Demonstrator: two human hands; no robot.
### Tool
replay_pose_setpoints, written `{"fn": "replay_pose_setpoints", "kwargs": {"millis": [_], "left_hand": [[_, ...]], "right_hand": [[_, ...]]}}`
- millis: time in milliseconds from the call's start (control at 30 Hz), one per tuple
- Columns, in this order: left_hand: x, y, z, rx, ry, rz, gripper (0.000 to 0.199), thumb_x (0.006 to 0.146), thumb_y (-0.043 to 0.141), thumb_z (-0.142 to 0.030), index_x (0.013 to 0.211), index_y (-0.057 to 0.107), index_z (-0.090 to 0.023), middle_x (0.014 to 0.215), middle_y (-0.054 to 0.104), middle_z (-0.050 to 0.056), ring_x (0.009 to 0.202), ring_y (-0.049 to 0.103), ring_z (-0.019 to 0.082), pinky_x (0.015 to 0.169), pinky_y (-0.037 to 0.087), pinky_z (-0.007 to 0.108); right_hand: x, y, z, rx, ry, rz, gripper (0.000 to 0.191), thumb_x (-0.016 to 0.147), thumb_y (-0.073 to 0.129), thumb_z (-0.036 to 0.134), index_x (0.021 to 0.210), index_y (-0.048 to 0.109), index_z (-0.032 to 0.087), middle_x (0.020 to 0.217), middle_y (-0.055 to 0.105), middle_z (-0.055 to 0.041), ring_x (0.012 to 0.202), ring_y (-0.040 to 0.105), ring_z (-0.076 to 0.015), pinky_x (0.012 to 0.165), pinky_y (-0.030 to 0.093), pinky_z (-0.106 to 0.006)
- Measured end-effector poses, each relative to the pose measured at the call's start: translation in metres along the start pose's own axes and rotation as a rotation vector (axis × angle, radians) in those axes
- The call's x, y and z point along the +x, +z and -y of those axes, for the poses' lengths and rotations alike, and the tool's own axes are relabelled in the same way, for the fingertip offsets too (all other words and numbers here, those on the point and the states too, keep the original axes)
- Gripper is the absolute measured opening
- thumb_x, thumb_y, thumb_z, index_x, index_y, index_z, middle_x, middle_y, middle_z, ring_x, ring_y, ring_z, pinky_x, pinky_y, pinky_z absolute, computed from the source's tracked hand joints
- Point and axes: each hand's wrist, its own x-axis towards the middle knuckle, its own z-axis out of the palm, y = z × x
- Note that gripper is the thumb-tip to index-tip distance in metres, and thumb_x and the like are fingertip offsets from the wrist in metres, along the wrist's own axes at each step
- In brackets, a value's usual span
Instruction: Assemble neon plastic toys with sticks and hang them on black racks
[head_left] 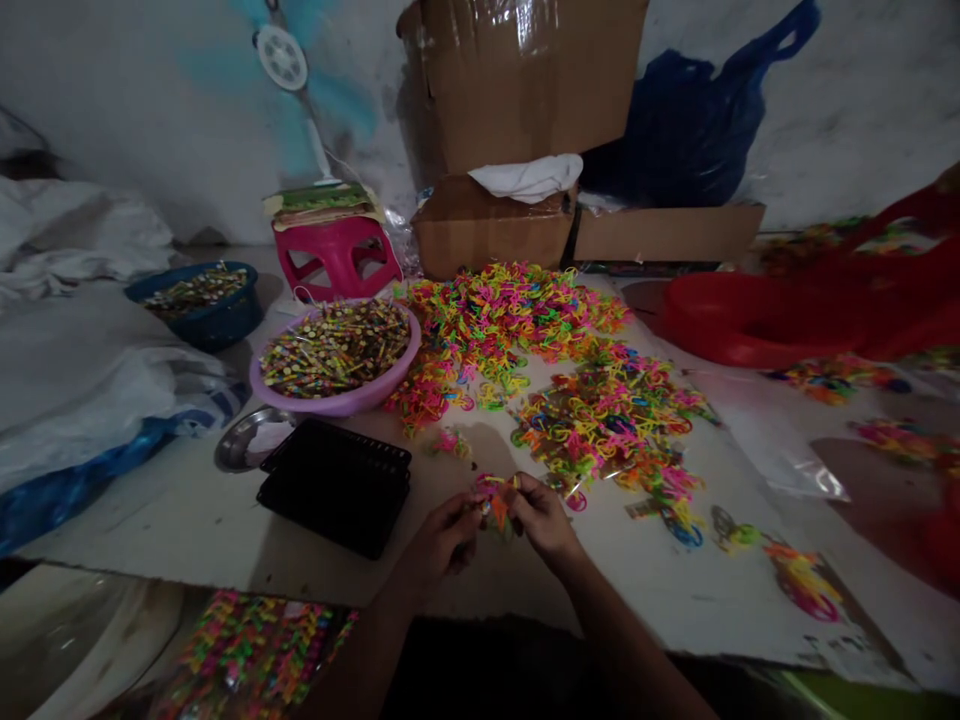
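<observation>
Near the front of the table, my left hand and my right hand come close together. Between them is a small bunch of coloured plastic pieces in pink, orange, yellow and green, pinched by the fingers of both. The exact kind of piece is too small to make out. Just beyond lies a loose heap of similar bright pieces, some in shiny clear film. A smaller cluster sits alone above my left hand. To the left is a stack of black plastic trays.
A lilac basin full of short patterned sticks stands at left, with a metal dish in front. Behind are a blue basin, a pink stool under a fan, and cardboard boxes. At right are a red basin and clear bags.
</observation>
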Motion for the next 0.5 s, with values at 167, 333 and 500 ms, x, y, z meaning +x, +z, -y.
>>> {"fn": "replay_pose_setpoints", "kwargs": {"millis": [167,333,500], "left_hand": [[0.0004,-0.0004,0.0024,-0.044,-0.014,-0.076,0.037,0.069,0.062,-0.047,0.094,0.054,-0.021,0.064,0.052,-0.006,0.042,0.041,0.002,0.037,0.016,0.016],[0.0002,-0.0003,0.0025,-0.026,0.011,-0.052,0.037,0.064,0.066,-0.047,0.084,0.052,-0.019,0.045,0.035,-0.012,0.034,0.025,0.002,0.034,0.013,0.015],[-0.0031,0.0030,-0.0005,0.055,0.087,-0.128,0.039,0.072,0.056,-0.051,0.095,0.053,-0.019,0.067,0.054,-0.004,0.036,0.036,0.002,0.031,0.018,0.015]], "right_hand": [[-0.0001,-0.0009,0.0017,-0.008,-0.014,-0.005,0.042,0.073,0.051,0.057,0.056,0.038,0.020,0.043,0.035,0.0075,0.039,0.031,-0.0064,0.039,0.024,-0.020],[-0.0026,-0.0057,0.0046,-0.019,-0.017,0.040,0.039,0.077,0.050,0.052,0.058,0.040,0.020,0.045,0.035,0.0074,0.041,0.031,-0.0063,0.041,0.025,-0.020],[-0.0039,-0.0032,0.0034,-0.021,-0.029,0.069,0.039,0.077,0.049,0.054,0.059,0.040,0.020,0.045,0.036,0.0073,0.041,0.031,-0.0067,0.040,0.024,-0.021]]}}
